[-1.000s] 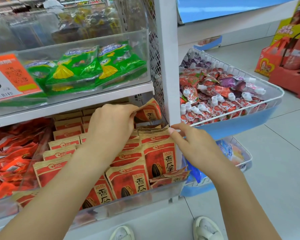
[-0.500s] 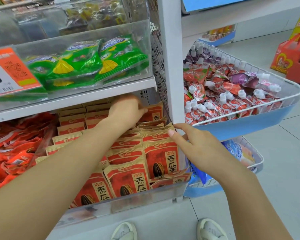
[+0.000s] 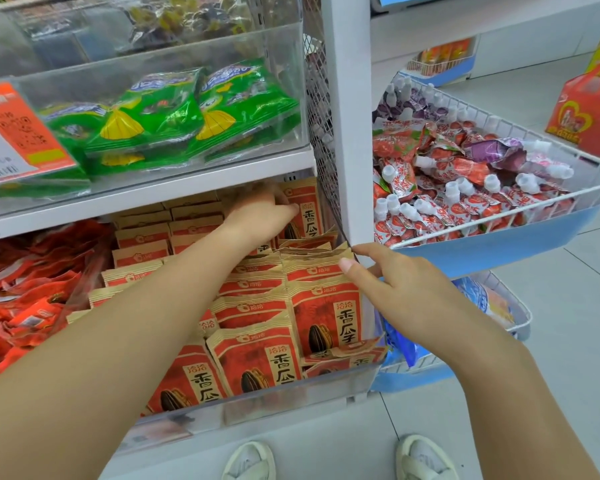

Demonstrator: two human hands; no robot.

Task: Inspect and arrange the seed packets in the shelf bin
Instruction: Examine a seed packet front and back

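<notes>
The seed packets look like matt brown kraft paper with red printed panels, their top edges slightly crinkled. The shelf bin holding them is clear, glossy plastic with a smooth front wall. Above the bin, the green snack bags are shiny film that catches the light. Right of the bin, the upright post looks like smooth white-painted metal, and the wire basket is white-coated wire over a blue plastic base.

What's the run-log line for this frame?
left hand: holds rear seed packet upright | right hand: fingers on front packets | bin: full
</notes>
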